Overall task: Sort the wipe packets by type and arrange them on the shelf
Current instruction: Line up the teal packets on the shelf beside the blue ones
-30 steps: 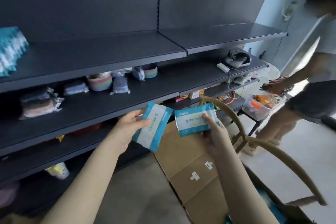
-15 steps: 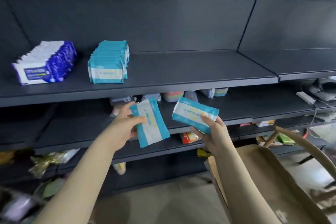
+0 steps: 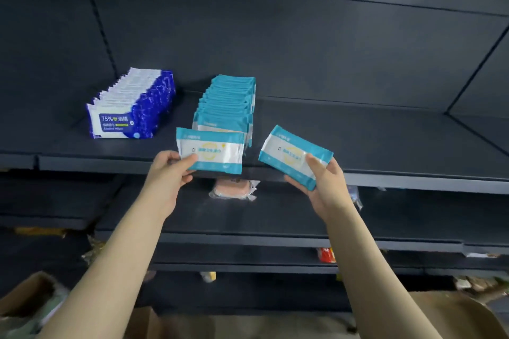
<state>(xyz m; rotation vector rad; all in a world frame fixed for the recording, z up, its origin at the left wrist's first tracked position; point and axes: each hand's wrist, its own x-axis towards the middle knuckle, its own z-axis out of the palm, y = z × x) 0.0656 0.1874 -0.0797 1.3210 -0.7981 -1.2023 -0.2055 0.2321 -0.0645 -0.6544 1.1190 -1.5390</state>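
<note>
While a row of blue packets (image 3: 132, 107) and a row of teal packets (image 3: 227, 103) stand on the shelf (image 3: 385, 146), the left hand (image 3: 168, 170) pinches one teal packet (image 3: 210, 154) at the shelf's front edge; the right hand (image 3: 322, 181) grips another teal packet (image 3: 294, 155) there.

The left teal packet (image 3: 210, 152) hides the front of the teal row (image 3: 228, 102); at 5 o'clock the bottom edge cuts a brown bag (image 3: 462, 319)

Left hand (image 3: 169, 170) and right hand (image 3: 323, 187) higher, their teal packets (image 3: 210, 151) now up at the top shelf (image 3: 399, 146) edge.
</note>
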